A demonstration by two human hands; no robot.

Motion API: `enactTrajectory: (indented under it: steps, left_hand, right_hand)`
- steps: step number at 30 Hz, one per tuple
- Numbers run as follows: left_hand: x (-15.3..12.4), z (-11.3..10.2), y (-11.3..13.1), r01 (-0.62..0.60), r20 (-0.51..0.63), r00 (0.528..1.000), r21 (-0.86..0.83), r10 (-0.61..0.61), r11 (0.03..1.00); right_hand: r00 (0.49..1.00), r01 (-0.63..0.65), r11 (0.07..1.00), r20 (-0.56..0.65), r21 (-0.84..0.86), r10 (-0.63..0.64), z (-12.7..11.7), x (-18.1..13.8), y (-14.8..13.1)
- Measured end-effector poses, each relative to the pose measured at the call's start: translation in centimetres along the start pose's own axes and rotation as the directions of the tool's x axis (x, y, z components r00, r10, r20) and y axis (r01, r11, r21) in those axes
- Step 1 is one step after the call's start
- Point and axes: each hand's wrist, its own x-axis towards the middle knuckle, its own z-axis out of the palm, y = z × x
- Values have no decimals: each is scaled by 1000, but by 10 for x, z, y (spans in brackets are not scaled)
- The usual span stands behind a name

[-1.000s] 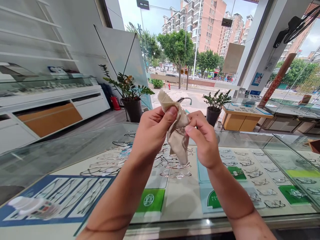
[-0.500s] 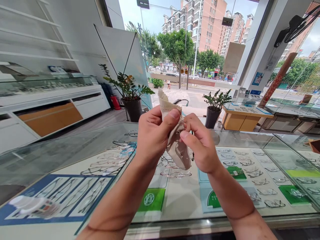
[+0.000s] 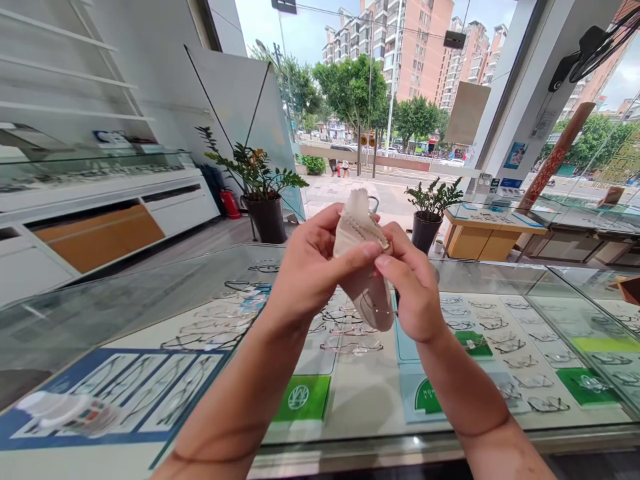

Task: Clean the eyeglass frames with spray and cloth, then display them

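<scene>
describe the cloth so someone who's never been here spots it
Start at the glass counter across the bottom of the view and go up to the left hand and right hand raised over it. Between them is a beige cloth with a zigzag edge. Its crumpled fabric sets it apart from the eyeglasses laid out below.

Beige cloth (image 3: 356,233) bunched; glasses (image 3: 379,309) tilted, partly covered.

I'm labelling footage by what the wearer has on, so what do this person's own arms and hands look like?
The left hand and right hand are human and ungloved, with no rings or watch visible. The left forearm and right forearm are bare, tapering toward the wrists; no sleeves show.
</scene>
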Motion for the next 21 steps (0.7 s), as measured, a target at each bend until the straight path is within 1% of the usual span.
enactTrajectory:
  steps: [2,4,8,10,11,14,16,18,21]
  left_hand:
    - [-1,6,-8,-35,-83,996,11,36,999]
    - [-2,11,-13,-63,-137,988,26,66,998]
    - [-5,14,-12,-71,-169,983,16,72,997]
    - [-5,11,-7,-45,-145,989,-11,43,999]
    - [-5,9,-4,-24,-114,993,-22,22,999]
    - [-2,3,4,35,19,999,-35,-34,999]
    - [0,0,6,50,82,996,-32,-47,998]
    - [1,0,4,49,95,994,-30,-46,998]
    - [1,1,-1,39,57,998,-31,-37,999]
  right_hand:
    - [1000,-13,1000,-3,8,13,4,-1,2]
    - [1000,-13,1000,0,7,13,7,-2,4]
    - [999,12,1000,41,-14,-11,9,-4,3]
    - [999,26,999,38,-28,-25,7,-5,0]
    - [999,27,999,24,-30,-26,6,-5,-1]
    - [999,-9,1000,-41,-17,8,1,-4,-4]
    - [997,-35,999,-75,-2,35,0,-2,-5]
    - [995,-48,999,-85,14,49,1,-2,-4]
    - [996,-54,998,-68,29,56,6,-4,-1]
